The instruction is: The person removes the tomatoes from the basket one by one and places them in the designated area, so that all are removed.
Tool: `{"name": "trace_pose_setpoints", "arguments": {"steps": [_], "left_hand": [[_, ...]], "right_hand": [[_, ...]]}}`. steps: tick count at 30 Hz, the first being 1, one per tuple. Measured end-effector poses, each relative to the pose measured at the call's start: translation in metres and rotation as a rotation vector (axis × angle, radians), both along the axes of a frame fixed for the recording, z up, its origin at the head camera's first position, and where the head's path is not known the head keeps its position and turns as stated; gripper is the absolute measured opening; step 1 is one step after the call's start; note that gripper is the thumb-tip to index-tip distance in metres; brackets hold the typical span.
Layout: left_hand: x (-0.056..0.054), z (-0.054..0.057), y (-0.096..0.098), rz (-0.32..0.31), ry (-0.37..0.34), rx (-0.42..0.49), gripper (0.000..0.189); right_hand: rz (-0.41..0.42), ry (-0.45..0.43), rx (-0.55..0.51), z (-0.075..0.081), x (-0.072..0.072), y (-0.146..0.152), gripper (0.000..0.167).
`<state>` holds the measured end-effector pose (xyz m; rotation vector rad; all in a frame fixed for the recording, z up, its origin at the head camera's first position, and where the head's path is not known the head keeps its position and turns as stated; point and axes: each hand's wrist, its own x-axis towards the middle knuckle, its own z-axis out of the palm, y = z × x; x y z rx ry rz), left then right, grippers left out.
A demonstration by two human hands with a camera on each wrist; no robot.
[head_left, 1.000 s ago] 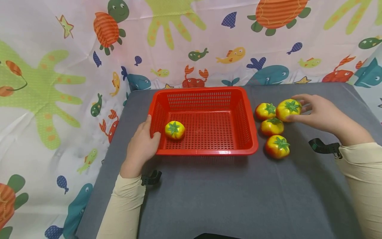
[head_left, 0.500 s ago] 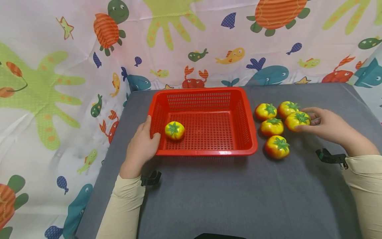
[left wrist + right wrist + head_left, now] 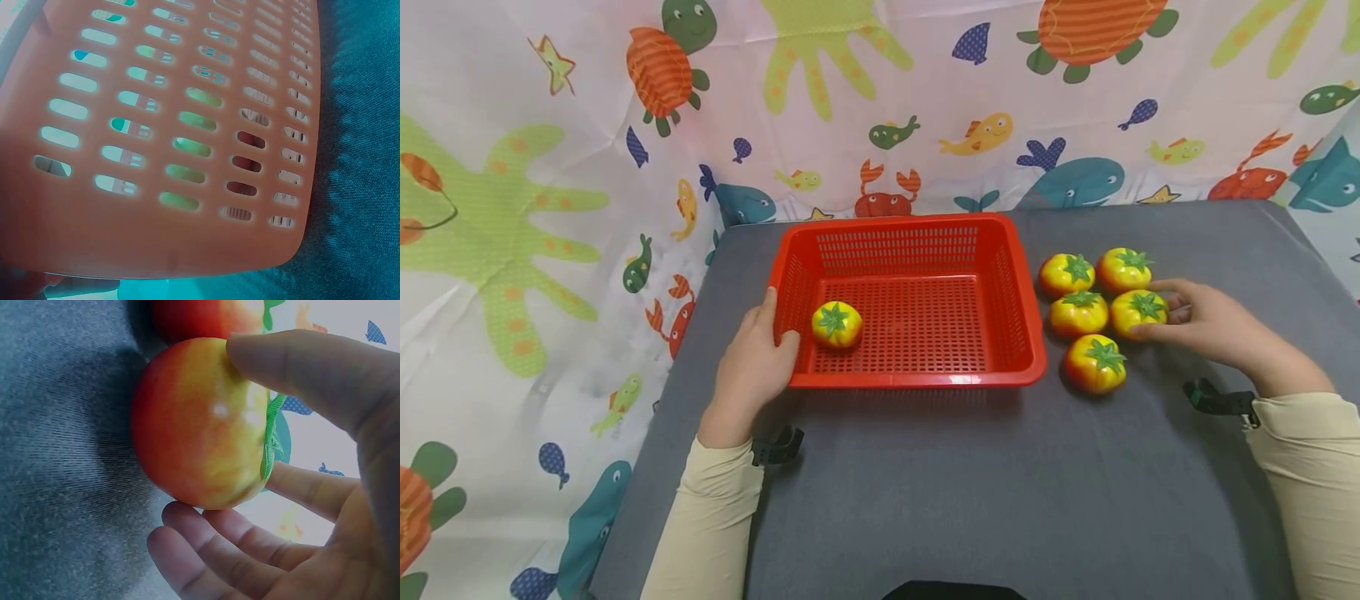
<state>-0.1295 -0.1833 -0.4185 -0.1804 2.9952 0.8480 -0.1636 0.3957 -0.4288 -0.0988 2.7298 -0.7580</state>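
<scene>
In the head view, my left hand (image 3: pixel 747 367) holds the left rim of a red plastic basket (image 3: pixel 917 382), thumb toward the front inside. The left wrist view shows the basket's slotted wall (image 3: pixel 144 231) close up. One yellow-red toy tomato (image 3: pixel 837 325) with a green leafy top sits inside, at the left. Right of the basket, my right hand (image 3: pixel 1210 327) holds another toy tomato (image 3: pixel 1138 314) between thumb and fingers. The right wrist view shows the thumb on one side of this tomato (image 3: pixel 200 431) and curled fingers on the other.
Several more toy tomatoes cluster beside the held one: a back left one (image 3: pixel 1066 276), a back right one (image 3: pixel 1122 272), a middle one (image 3: pixel 1077 315) and a front one (image 3: pixel 1093 365). A grey cloth (image 3: pixel 925 483) covers the table. A sea-animal printed curtain (image 3: pixel 820 150) hangs behind and left.
My right hand has carried its toy tomato toward the front and set it against the cluster, uncovering the back right tomato. The left hand has stayed on the basket.
</scene>
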Motion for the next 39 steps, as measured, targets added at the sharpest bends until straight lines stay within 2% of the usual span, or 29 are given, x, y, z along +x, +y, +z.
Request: {"name": "trace_pose_setpoints", "arguments": {"steps": [9, 13, 18, 25, 28, 32, 39], "left_hand": [[-0.001, -0.001, -0.001, -0.003, 0.000, 0.001, 0.081], [-0.001, -0.001, -0.001, -0.007, -0.001, 0.006, 0.082], [0.004, 0.004, -0.004, -0.001, -0.019, -0.002, 0.084], [0.000, 0.004, -0.003, -0.023, -0.022, -0.004, 0.084], [-0.001, 0.003, -0.002, -0.029, -0.021, -0.006, 0.084], [-0.001, 0.003, -0.001, -0.024, -0.032, 0.000, 0.084], [-0.001, 0.002, -0.001, 0.000, -0.028, -0.013, 0.084]], "right_hand": [[0.022, 0.005, -0.013, -0.005, 0.000, 0.001, 0.094], [0.021, 0.015, -0.003, 0.003, 0.001, 0.002, 0.101], [0.006, 0.015, 0.023, 0.015, 0.001, -0.008, 0.108], [0.002, 0.152, 0.051, 0.042, 0.004, -0.026, 0.101], [0.011, 0.202, 0.050, 0.052, 0.000, -0.039, 0.098], [0.050, 0.216, 0.055, 0.061, -0.009, -0.058, 0.095], [0.129, 0.219, 0.066, 0.064, -0.019, -0.094, 0.091]]}}
